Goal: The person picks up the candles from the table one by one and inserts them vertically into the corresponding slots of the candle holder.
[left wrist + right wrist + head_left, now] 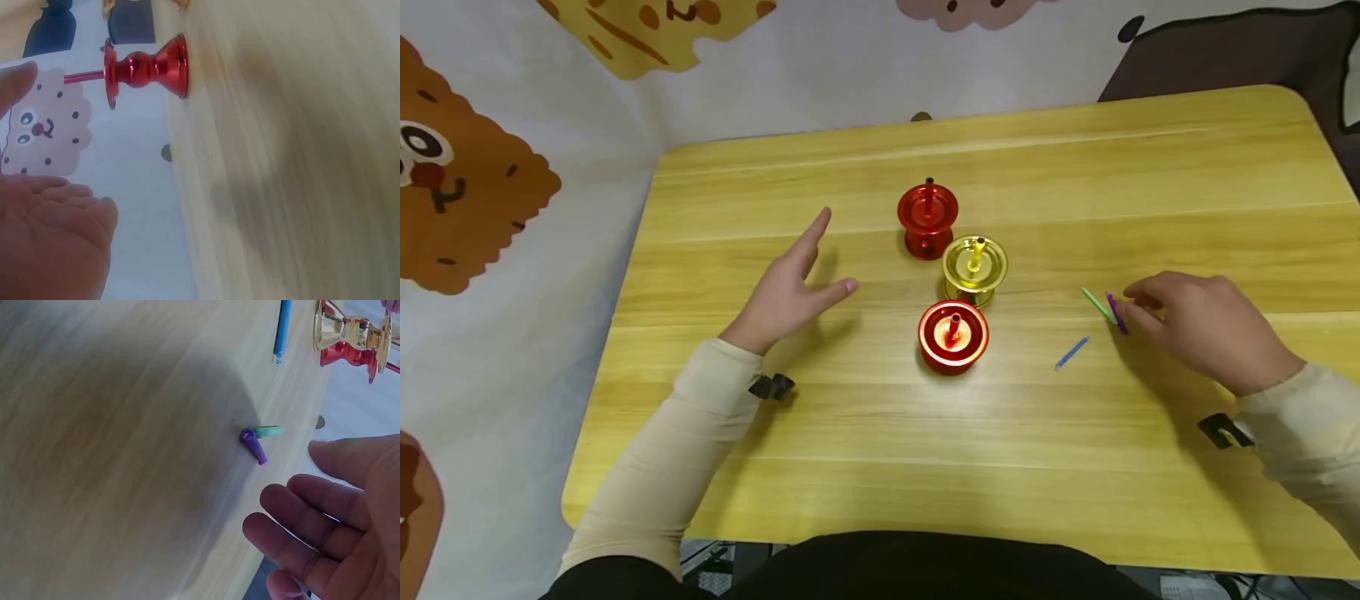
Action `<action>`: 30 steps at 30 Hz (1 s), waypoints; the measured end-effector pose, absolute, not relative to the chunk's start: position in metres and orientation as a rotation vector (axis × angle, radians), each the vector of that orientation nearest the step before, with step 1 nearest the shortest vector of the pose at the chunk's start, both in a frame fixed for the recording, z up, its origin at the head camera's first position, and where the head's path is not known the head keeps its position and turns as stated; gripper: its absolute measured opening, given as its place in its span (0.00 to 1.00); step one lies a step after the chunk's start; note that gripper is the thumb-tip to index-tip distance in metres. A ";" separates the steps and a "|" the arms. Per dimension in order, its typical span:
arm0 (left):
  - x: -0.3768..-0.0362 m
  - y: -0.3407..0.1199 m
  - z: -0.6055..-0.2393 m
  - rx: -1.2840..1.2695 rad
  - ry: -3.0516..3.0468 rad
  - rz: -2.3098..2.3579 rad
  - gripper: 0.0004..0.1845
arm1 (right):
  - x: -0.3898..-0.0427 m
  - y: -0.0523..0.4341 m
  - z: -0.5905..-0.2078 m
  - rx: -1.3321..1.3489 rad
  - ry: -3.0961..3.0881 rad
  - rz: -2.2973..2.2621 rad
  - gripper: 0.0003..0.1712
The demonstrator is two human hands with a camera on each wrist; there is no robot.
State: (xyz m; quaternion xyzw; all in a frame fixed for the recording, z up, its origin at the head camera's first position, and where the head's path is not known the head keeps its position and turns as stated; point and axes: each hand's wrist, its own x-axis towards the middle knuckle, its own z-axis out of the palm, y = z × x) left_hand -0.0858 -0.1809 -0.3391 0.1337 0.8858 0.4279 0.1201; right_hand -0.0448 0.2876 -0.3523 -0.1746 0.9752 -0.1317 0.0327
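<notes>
Three shiny candlesticks stand upright mid-table: a red candlestick [928, 237] at the back, a gold candlestick [958, 283] and a nearer red candlestick [951, 365]. To their left, my left hand [778, 302] is held above the table, fingers extended and thumb apart, holding nothing. On the right lie three thin candles: a purple candle [254, 447] with one end against a green candle [270, 431], and a blue candle [1072, 353] nearer me. Close beside the purple candle hovers my right hand [1213, 329]. The right wrist view shows its fingers loosely bent, with nothing between them.
The wooden table [850, 467] has rounded corners, and its front edge runs close to my body. Behind it and to the left hangs a white cloth [820, 75] printed with cartoon figures. Cables [1255, 586] show below the front edge at the right.
</notes>
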 end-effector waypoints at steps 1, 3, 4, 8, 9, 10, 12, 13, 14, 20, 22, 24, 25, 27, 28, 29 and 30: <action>-0.086 -0.180 -0.339 0.387 2.576 1.265 0.51 | -0.046 0.288 -0.354 -0.546 3.004 -0.410 0.11; -0.088 -0.179 -0.340 0.377 2.552 1.284 0.50 | -0.047 0.288 -0.356 -0.563 3.007 -0.423 0.09; -0.088 -0.178 -0.340 0.373 2.540 1.291 0.50 | -0.048 0.288 -0.358 -0.570 3.007 -0.428 0.07; -0.092 -0.172 -0.343 0.332 2.489 1.336 0.50 | -0.050 0.287 -0.360 -0.563 2.997 -0.439 0.06; -0.093 -0.170 -0.344 0.316 2.474 1.353 0.50 | -0.051 0.287 -0.360 -0.556 2.994 -0.439 0.07; -0.094 -0.168 -0.344 0.304 2.459 1.375 0.50 | -0.051 0.287 -0.360 -0.548 2.992 -0.443 0.07; -0.097 -0.163 -0.345 0.281 2.419 1.436 0.49 | -0.051 0.287 -0.360 -0.538 2.990 -0.443 0.07; -0.099 -0.161 -0.346 0.274 2.400 1.466 0.49 | -0.051 0.288 -0.360 -0.539 2.995 -0.438 0.06; -0.101 -0.158 -0.347 0.274 2.385 1.499 0.49 | -0.051 0.288 -0.361 -0.542 2.999 -0.436 0.06; -0.109 -0.144 -0.352 0.331 2.347 1.617 0.46 | -0.050 0.289 -0.365 -0.553 3.000 -0.420 0.05; -0.112 -0.139 -0.353 0.338 2.341 1.632 0.46 | -0.051 0.288 -0.366 -0.563 3.001 -0.415 0.04; -0.115 -0.133 -0.355 0.337 2.329 1.650 0.46 | -0.051 0.288 -0.366 -0.573 3.003 -0.408 0.03; -0.117 -0.130 -0.356 0.337 2.322 1.661 0.46 | -0.052 0.288 -0.365 -0.577 3.002 -0.403 0.03; -0.121 -0.124 -0.358 0.334 2.318 1.669 0.46 | -0.052 0.288 -0.365 -0.575 2.997 -0.397 0.03; -0.124 -0.122 -0.358 0.329 2.318 1.667 0.46 | -0.052 0.287 -0.365 -0.577 2.995 -0.392 0.03; -0.126 -0.119 -0.359 0.323 2.317 1.662 0.46 | -0.052 0.287 -0.364 -0.575 2.992 -0.388 0.03; -0.127 -0.117 -0.359 0.319 2.315 1.661 0.46 | -0.053 0.287 -0.364 -0.573 2.990 -0.385 0.03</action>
